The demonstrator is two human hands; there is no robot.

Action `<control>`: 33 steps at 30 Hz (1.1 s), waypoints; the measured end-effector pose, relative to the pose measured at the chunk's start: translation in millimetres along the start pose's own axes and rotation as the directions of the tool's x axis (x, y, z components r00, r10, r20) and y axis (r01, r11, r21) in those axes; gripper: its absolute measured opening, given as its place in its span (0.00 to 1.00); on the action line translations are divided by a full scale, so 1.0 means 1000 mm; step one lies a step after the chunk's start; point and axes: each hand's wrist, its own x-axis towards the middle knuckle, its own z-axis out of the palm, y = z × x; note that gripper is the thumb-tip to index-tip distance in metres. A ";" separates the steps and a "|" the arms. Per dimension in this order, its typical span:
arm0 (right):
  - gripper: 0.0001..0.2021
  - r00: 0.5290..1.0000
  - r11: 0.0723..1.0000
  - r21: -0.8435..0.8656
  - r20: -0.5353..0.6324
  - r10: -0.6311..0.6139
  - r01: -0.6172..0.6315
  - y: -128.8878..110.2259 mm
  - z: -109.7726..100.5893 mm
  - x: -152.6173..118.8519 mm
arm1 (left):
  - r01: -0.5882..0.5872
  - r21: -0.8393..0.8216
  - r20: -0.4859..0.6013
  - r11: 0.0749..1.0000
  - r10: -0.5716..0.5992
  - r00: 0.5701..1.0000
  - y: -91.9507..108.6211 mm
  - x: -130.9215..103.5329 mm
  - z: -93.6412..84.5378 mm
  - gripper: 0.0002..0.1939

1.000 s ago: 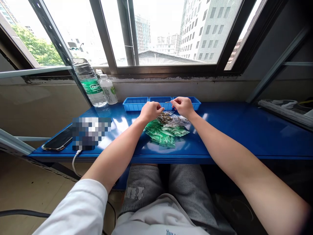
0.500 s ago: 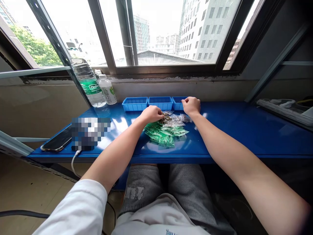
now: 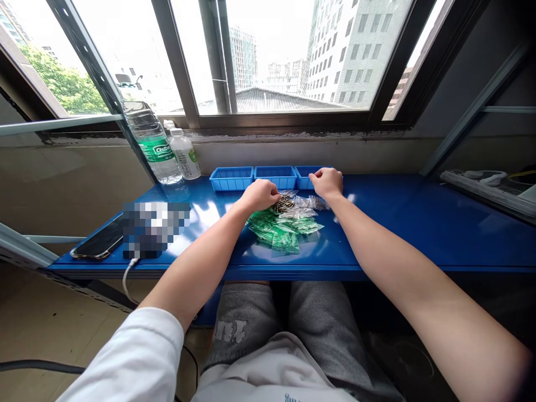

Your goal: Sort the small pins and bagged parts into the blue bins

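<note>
My left hand [image 3: 262, 195] is closed at the left edge of a small heap of brass-coloured screw-like pieces [image 3: 285, 203]. Its fingertips are partly hidden, so what they pinch does not show. With fingers curled together, my right hand [image 3: 328, 182] is at the front of the right-hand blue bin [image 3: 302, 181] and covers part of it. Anything in its fingertips is too small to make out. Clear plastic bags [image 3: 299, 212] lie beside the brass pieces, one group holding dark small parts. Green plastic bags [image 3: 278, 231] are spread in front of them.
Two more blue bins, the left bin [image 3: 231, 180] and the middle bin [image 3: 275, 177], line up along the wall. A large water bottle [image 3: 154, 148] and a white bottle [image 3: 185, 156] stand back left. A phone [image 3: 98, 237] and white cable [image 3: 127, 276] are front left.
The small dark piece that showed at my right fingertips over the bin is no longer visible. My right hand has shifted very slightly; my left hand stays by the brass pieces.
</note>
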 end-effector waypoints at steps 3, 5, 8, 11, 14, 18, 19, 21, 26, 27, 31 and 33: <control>0.11 1.000 1.000 0.006 0.000 -0.008 0.008 0.000 0.000 0.000 | -0.006 -0.001 -0.052 1.000 0.006 0.999 -0.001 0.000 0.000 0.10; 0.12 1.000 1.000 0.022 -0.012 -0.021 0.022 0.000 0.002 0.001 | -0.011 0.007 -0.082 1.000 0.012 0.997 0.000 0.000 -0.001 0.10; 0.14 0.998 0.996 0.057 -0.015 -0.067 0.068 -0.001 0.002 0.001 | -0.004 0.013 -0.121 1.000 0.006 0.993 0.001 0.001 -0.001 0.10; 0.12 0.980 0.973 0.141 0.048 -0.191 0.183 -0.007 0.002 -0.004 | 0.024 0.010 -0.150 1.000 -0.022 0.988 0.002 0.002 -0.001 0.11; 0.09 0.922 0.908 0.265 0.123 -0.366 0.325 -0.016 0.001 -0.014 | 0.048 -0.008 -0.179 0.999 -0.048 0.983 0.003 0.003 -0.002 0.13; 0.14 0.800 0.801 0.403 0.228 -0.555 0.442 -0.026 0.001 -0.026 | 0.055 -0.064 -0.233 0.996 -0.068 0.970 0.003 0.003 -0.002 0.11; 0.15 0.765 0.776 0.433 0.251 -0.593 0.459 -0.027 0.002 -0.028 | 0.045 -0.091 -0.252 0.995 -0.067 0.965 0.003 0.003 -0.001 0.10; 0.16 0.707 0.733 0.469 0.275 -0.651 0.493 -0.029 0.003 -0.030 | 0.012 -0.150 -0.286 0.989 -0.055 0.957 0.002 0.003 -0.001 0.07; 0.15 0.695 0.717 0.473 0.262 -0.669 0.511 -0.032 0.003 -0.032 | -0.075 -0.213 -0.308 0.974 0.005 0.951 0.002 0.002 0.001 0.07; 0.14 0.713 0.728 0.469 0.255 -0.653 0.500 -0.033 0.003 -0.032 | -0.079 -0.215 -0.306 0.973 0.009 0.952 0.002 0.002 0.001 0.07; 0.12 0.771 0.768 0.442 0.226 -0.595 0.463 -0.033 0.002 -0.031 | -0.049 -0.195 -0.292 0.980 -0.011 0.956 0.002 0.001 0.000 0.09; 0.12 0.789 0.774 0.443 0.206 -0.579 0.452 -0.033 0.001 -0.031 | -0.020 -0.173 -0.284 0.985 -0.030 0.958 0.002 0.001 -0.001 0.09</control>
